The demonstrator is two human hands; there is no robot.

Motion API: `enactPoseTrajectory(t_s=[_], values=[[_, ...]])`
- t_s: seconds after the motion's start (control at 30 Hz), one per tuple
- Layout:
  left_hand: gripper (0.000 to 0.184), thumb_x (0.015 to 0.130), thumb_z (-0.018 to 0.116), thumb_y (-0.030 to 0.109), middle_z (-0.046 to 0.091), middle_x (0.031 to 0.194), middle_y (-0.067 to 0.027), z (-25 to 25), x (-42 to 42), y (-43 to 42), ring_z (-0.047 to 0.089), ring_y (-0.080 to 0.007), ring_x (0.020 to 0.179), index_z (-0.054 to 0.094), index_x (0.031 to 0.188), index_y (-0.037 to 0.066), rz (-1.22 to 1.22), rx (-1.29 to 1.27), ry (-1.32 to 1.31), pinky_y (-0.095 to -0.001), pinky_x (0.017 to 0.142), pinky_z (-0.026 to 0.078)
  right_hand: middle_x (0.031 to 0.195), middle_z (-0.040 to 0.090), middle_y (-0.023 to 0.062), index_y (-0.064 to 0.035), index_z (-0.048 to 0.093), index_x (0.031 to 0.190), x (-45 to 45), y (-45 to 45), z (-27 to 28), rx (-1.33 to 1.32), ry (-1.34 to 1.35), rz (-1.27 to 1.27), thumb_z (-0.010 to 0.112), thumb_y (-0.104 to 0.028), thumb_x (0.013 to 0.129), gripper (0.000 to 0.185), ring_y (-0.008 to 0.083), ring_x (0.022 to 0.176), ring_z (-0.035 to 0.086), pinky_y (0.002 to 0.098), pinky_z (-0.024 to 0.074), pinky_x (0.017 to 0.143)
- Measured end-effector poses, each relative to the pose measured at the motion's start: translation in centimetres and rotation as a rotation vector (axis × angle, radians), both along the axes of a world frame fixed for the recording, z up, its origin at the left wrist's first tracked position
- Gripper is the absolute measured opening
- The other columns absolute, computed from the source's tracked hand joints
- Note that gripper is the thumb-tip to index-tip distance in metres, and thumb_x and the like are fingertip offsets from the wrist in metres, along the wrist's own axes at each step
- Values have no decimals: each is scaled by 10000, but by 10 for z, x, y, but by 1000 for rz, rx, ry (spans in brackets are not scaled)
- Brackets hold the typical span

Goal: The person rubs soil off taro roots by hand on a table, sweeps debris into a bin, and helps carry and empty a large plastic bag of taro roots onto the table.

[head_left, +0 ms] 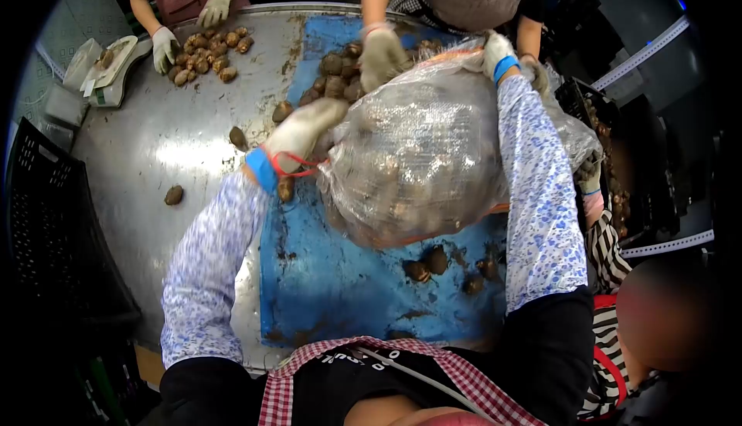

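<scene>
A large translucent woven plastic sack (433,148), bulging with tubers that show dimly through its wall, lies tilted over the blue sheet. My right hand (498,54), gloved in white, is closed on the sack's upper right edge. At its left side is my left hand (309,126), also gloved and blurred by motion; its fingers point at the pile of brown, taro-like tubers (335,86), and their grip is unclear. A red string (294,162) runs from my left wrist to the sack. Several loose tubers (437,259) lie below the sack.
The metal table (209,152) carries a blue sheet (348,287). Co-workers' gloved hands (382,57) are beside the sack and at another tuber heap (209,55). A scale (116,71) stands far left, a black crate (54,225) at left. Another person (610,333) is at right.
</scene>
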State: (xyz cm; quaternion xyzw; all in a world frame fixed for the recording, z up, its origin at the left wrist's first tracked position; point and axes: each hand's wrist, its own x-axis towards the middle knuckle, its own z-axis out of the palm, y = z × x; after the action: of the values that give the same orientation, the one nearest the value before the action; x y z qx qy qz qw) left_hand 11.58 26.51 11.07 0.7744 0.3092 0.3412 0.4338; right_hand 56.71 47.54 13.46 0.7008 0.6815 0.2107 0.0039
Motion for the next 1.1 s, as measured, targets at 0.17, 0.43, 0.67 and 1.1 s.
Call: enactPoseTrajectory(t_s=[0.17,0.43,0.67,1.1], values=[[556,906,625,344,574,1174,-140,-13,1,-58,521,-197,1096,474,1257,-61,117,-496,-87,-307,969,399,1067,667,192,18,646,1118,-17,-31,36,238,1397,-162,480,-406,927,494,269,920,652,377,493,797],[422,827,716,261,652,898,-116,-14,41,-85,595,-173,802,580,1043,-75,417,-381,-355,-305,746,484,1020,628,227,-9,564,1158,-51,-178,92,200,268,470,583,-190,891,323,329,959,628,402,505,816],[380,850,683,316,590,657,-187,-25,59,-65,549,-252,577,606,818,-54,740,-220,-295,-354,571,441,1393,398,201,-73,460,1331,-261,-393,18,401,517,277,720,-208,739,661,394,1259,408,473,369,1021],[335,837,719,246,633,813,-81,92,190,-69,535,-125,680,604,954,-45,165,-361,-887,-264,627,448,1434,396,170,-70,472,1355,-138,-249,23,-50,565,48,440,-340,933,502,326,1353,322,451,258,1101]])
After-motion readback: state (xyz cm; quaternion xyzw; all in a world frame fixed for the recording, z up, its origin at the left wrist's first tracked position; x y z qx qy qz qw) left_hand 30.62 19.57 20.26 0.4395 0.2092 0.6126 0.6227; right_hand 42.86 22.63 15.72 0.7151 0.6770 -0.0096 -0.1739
